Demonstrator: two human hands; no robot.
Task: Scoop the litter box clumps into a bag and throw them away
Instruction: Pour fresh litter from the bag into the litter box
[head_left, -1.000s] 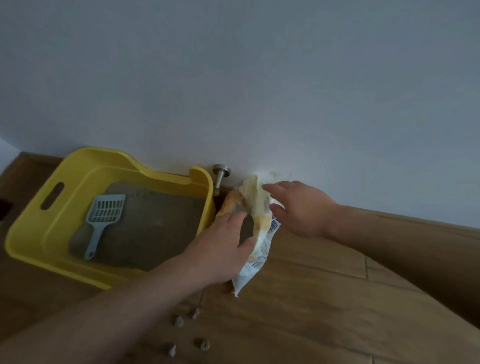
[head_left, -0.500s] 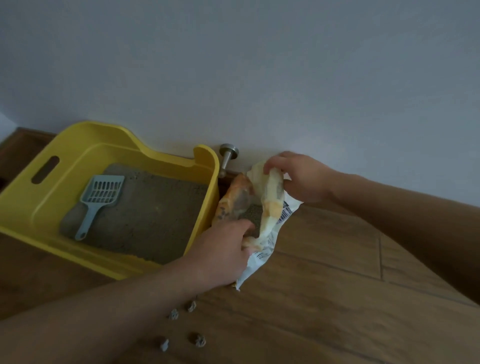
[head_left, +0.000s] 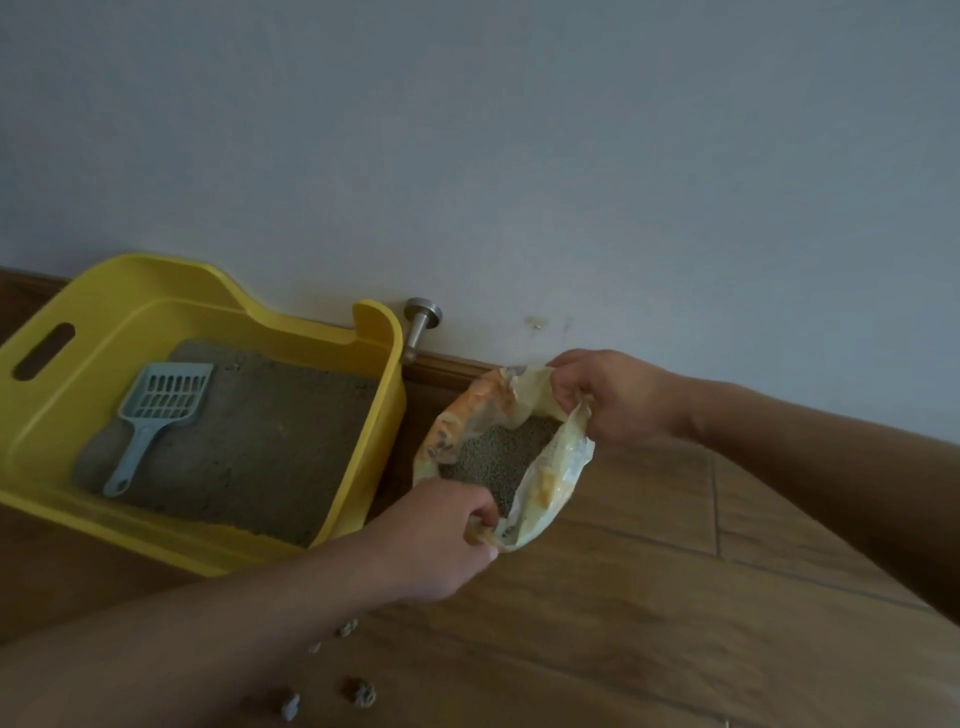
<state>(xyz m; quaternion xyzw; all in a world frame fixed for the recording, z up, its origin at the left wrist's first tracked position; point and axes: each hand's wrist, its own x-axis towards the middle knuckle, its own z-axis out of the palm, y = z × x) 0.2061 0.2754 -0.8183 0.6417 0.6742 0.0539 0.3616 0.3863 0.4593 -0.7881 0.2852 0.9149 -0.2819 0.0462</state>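
Head view, left hand: the left hand (head_left: 441, 540) curls its fingers and thumb around the near edge of the bag (head_left: 563, 467) and pinches it.
Head view, right hand: the right hand (head_left: 613, 400) pinches the far edge of the same bag, with the fingers bent over the plastic.
Bag mouth: it is pulled wide between the two sets of fingers, and grey litter (head_left: 496, 457) lies inside, just below them.
Bag position: it is at the wooden floor (head_left: 675, 623), just beside the right side of the litter box (head_left: 387, 431). I cannot tell if they touch.
Scoop: the blue scoop (head_left: 156, 415) lies on the sand in the box, well apart to the left of the left fingers.
Clumps: a few small clumps (head_left: 358, 693) lie on the floor beside the left forearm, nearer to the person than the fingers.
Step in hand: I judge that the bag is being opened and held ready for scooping.
Next move: probably one hand must let go of the bag and reach left for the scoop handle, while the other hand holds the mouth open.
Edges: the high yellow side of the box stands between the fingers and the scoop, so a hand must go over it. The room wall (head_left: 519, 156) and a metal door stopper (head_left: 421, 327) are behind the right fingers.
Open room: open floor shows to the right of the fingers and on the near side of them.
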